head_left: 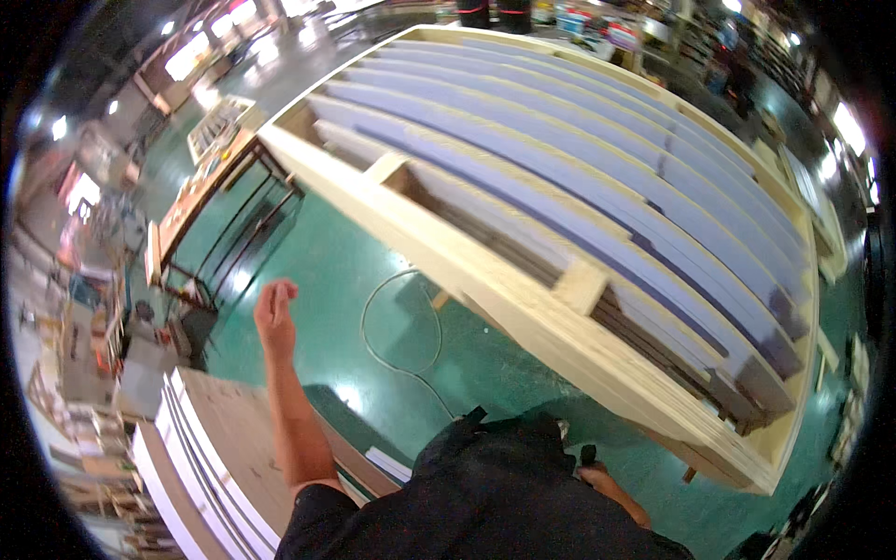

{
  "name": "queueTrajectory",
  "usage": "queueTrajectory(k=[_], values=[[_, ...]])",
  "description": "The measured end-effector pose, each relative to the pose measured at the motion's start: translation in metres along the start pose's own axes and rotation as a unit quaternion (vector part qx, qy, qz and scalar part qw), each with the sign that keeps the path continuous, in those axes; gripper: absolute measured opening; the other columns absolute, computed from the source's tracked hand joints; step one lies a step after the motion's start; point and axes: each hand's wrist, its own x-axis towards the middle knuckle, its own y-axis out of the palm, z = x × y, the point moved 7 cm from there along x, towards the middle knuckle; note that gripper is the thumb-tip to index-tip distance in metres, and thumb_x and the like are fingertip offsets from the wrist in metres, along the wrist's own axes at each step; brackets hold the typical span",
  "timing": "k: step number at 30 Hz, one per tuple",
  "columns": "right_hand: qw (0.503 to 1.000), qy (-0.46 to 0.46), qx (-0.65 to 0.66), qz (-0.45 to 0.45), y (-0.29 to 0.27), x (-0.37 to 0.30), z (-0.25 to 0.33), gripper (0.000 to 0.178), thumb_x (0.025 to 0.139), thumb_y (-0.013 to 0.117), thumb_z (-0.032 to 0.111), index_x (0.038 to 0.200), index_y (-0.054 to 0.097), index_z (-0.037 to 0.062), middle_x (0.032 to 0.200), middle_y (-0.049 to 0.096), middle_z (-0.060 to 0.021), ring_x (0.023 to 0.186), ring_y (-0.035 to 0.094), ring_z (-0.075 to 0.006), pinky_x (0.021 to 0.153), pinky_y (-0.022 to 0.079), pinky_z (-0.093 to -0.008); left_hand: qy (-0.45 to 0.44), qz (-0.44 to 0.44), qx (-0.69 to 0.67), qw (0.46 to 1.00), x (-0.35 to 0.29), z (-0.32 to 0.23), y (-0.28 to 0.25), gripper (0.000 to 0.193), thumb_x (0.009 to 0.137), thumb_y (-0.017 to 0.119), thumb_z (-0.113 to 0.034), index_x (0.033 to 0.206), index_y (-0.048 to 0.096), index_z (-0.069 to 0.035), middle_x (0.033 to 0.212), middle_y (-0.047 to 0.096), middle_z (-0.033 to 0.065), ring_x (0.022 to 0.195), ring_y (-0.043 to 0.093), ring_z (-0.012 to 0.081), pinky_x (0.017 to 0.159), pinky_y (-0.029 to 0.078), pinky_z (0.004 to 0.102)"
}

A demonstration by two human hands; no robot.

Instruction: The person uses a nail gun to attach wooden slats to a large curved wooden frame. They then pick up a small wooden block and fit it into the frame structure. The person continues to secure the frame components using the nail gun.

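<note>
My left hand (274,306) is raised over the green floor, apart from everything around it. Its fingers are loosely bent, the thumb stands apart, and nothing shows in the grasp. Low at my right side, my right hand (597,476) is closed around a black-handled tool (587,455); most of it is hidden, so its kind is unclear. In front of me a large pale wooden frame (467,280) stands above the floor, slanting from far left to near right. Long grey-violet slats (523,159) with pale edges run inside it, and short wooden blocks (581,286) sit along its near side.
A thin pale hose (366,338) loops across the floor between me and the frame. Stacked boards (219,439) stand close at my left. Beyond them is a workbench (210,182) with dark legs. Dark drums (513,17) and assorted goods lie past the far edge.
</note>
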Motion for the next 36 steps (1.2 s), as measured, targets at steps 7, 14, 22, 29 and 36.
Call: queueTrajectory(k=[7, 14, 22, 29, 36], values=[[0.979, -0.065, -0.126, 0.147, 0.061, 0.011, 0.174, 0.053, 0.083, 0.075, 0.047, 0.108, 0.073, -0.0003, 0.105, 0.071, -0.0133, 0.093, 0.067, -0.0306, 0.076, 0.052, -0.0450, -0.322, 0.401, 0.042, 0.857, -0.405, 0.335, 0.060, 0.024, 0.093, 0.058, -0.027, 0.101, 0.066, -0.006, 0.096, 0.067, 0.0102, 0.085, 0.062, 0.0235, 0.072, 0.049, 0.0417], [0.942, -0.290, -0.063, 0.159, 0.070, 0.002, 0.408, 0.054, 0.083, 0.076, 0.044, 0.116, 0.070, 0.0019, 0.116, 0.067, -0.0112, 0.097, 0.065, -0.0275, 0.082, 0.050, -0.0443, -0.649, 0.200, -0.102, 0.727, -0.411, 0.376, -0.006, 0.029, 0.093, 0.064, -0.034, 0.105, 0.068, -0.008, 0.083, 0.068, 0.0040, 0.075, 0.064, 0.0155, 0.061, 0.051, 0.0352], [0.969, -0.157, -0.145, 0.121, 0.125, 0.131, 0.553, 0.051, 0.088, 0.066, 0.040, 0.122, 0.066, 0.0016, 0.117, 0.066, -0.0162, 0.099, 0.065, -0.0325, 0.082, 0.052, -0.0441, -0.667, 0.172, 0.061, 0.723, -0.320, 0.460, -0.130, 0.042, 0.088, 0.064, -0.044, 0.107, 0.073, -0.007, 0.104, 0.073, 0.0141, 0.099, 0.068, 0.0321, 0.089, 0.052, 0.0417], [0.906, -0.362, -0.202, 0.081, 0.179, 0.218, 0.773, 0.037, 0.082, 0.065, 0.027, 0.110, 0.072, 0.0042, 0.102, 0.071, -0.0208, 0.084, 0.069, -0.0399, 0.072, 0.055, -0.0466, -0.645, 0.209, 0.077, 0.731, -0.232, 0.484, -0.172, 0.041, 0.088, 0.065, -0.041, 0.110, 0.072, -0.007, 0.103, 0.073, 0.0138, 0.099, 0.068, 0.0323, 0.088, 0.051, 0.0432], [0.887, -0.307, -0.342, -0.041, 0.150, 0.118, 1.120, 0.064, 0.076, 0.079, 0.020, 0.132, 0.052, 0.0031, 0.105, 0.070, -0.0160, 0.081, 0.068, -0.0334, 0.075, 0.054, -0.0443, -0.672, 0.048, 0.119, 0.729, -0.116, 0.583, -0.218, 0.034, 0.086, 0.066, -0.034, 0.103, 0.073, -0.005, 0.102, 0.073, 0.0161, 0.099, 0.069, 0.0308, 0.088, 0.051, 0.0400]])
